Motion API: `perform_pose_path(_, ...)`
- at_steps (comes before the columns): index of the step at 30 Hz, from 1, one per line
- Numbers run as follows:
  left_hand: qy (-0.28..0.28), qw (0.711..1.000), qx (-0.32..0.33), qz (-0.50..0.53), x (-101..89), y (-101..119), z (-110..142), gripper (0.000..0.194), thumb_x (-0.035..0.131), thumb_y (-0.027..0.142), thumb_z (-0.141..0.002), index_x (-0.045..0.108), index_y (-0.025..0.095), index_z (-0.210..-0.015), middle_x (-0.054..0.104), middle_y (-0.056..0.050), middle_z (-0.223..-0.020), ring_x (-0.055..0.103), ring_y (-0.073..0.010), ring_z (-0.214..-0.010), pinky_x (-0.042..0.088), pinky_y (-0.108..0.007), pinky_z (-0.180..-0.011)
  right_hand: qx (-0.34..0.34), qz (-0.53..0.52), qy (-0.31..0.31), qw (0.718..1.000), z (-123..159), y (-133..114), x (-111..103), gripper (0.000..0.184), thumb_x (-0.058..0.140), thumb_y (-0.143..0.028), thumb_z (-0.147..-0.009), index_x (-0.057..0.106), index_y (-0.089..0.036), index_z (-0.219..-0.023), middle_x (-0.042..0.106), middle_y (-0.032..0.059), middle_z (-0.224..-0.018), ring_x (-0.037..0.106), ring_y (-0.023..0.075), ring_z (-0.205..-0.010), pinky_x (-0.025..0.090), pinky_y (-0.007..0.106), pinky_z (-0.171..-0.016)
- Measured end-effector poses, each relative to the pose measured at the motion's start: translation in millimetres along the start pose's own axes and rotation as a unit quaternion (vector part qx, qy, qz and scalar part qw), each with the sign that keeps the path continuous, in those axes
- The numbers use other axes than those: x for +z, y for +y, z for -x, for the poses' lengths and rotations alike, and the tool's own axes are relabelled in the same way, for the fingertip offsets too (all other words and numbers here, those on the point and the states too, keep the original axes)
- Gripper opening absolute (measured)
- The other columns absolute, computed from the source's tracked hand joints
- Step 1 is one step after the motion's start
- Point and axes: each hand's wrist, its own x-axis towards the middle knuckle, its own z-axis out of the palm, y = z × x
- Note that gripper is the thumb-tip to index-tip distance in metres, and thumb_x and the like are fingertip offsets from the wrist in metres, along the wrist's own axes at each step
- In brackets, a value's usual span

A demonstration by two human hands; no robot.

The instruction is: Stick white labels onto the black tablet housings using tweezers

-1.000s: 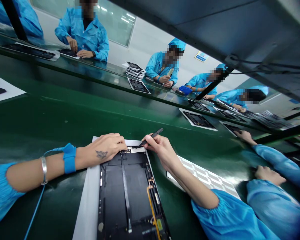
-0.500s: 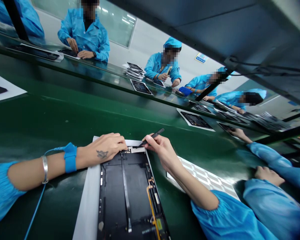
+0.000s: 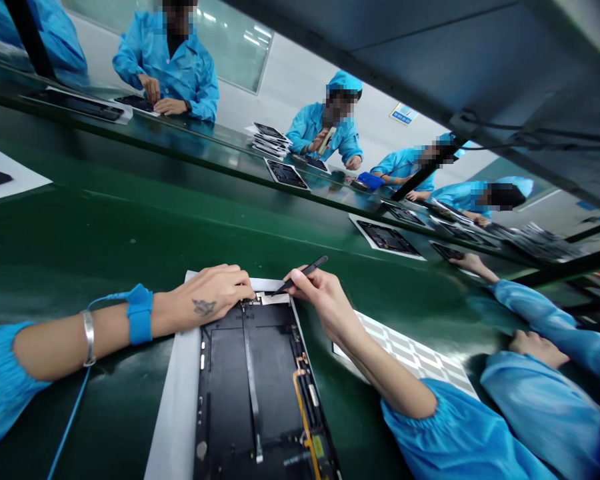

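An opened black tablet chassis (image 3: 260,387) lies on a white sheet (image 3: 175,413) on the green bench, with a flat ribbon down its middle and an orange cable at its right. My left hand (image 3: 213,293), tattooed, with a blue wrist strap, rests curled on the chassis's top edge, fingertips pressing near the upper corner. My right hand (image 3: 320,297) pinches black tweezers (image 3: 300,273), whose tip touches the top edge beside my left fingertips.
A sheet of grey adhesive pads (image 3: 405,350) lies right of my forearm. A co-worker's sleeve (image 3: 545,400) and hand are at the right. More tablets on white sheets (image 3: 386,238) ride the conveyor; several people in blue coats work across it. A shelf overhangs.
My hands hold their position on the chassis. The tablets on the far conveyor have drifted left, and the co-worker's arm at the right has shifted slightly.
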Motion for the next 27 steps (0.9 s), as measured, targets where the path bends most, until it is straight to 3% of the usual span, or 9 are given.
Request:
perform_pose_path(13, -0.022, 0.999, -0.013, -0.033, -1.4, 3.2, 0.1, 0.031, 0.039, 0.009, -0.099, 0.062, 0.018, -0.119, 0.065, -0.006, -0.105, 0.054, -0.0196, -0.089, 0.045, -0.032, -0.082, 0.007, -0.002, 0.003, 1.0, -1.3, 0.4, 0.1, 0.049, 0.078, -0.065, -0.067, 0.07, -0.017, -0.074, 0.064, 0.0017, -0.068, 0.06, 0.0164, -0.068, 0.051, 0.031, -0.074)
perform_pose_path(21, -0.042, 0.998, -0.026, -0.025, -3.5, 5.2, -2.7, 0.034, 0.034, 0.011, -0.101, 0.065, 0.019, -0.113, 0.063, -0.006, -0.101, 0.053, -0.0186, -0.085, 0.044, -0.03, -0.078, -0.004, 0.008, -0.002, 1.0, -1.0, 0.4, 0.0, 0.047, 0.077, -0.063, -0.071, 0.069, -0.017, -0.075, 0.064, 0.0016, -0.068, 0.06, 0.0162, -0.07, 0.051, 0.029, -0.073)
perform_pose_path(27, -0.005, 0.998, -0.003, -0.067, -0.6, 3.2, 1.4, 0.028, 0.038, 0.009, -0.1, 0.064, 0.016, -0.108, 0.066, -0.006, -0.098, 0.054, -0.0188, -0.083, 0.044, -0.03, -0.076, -0.005, 0.009, -0.005, 1.0, -2.8, 0.8, 0.8, 0.049, 0.076, -0.065, -0.07, 0.069, -0.017, -0.075, 0.064, 0.0023, -0.069, 0.06, 0.0168, -0.07, 0.051, 0.03, -0.073)
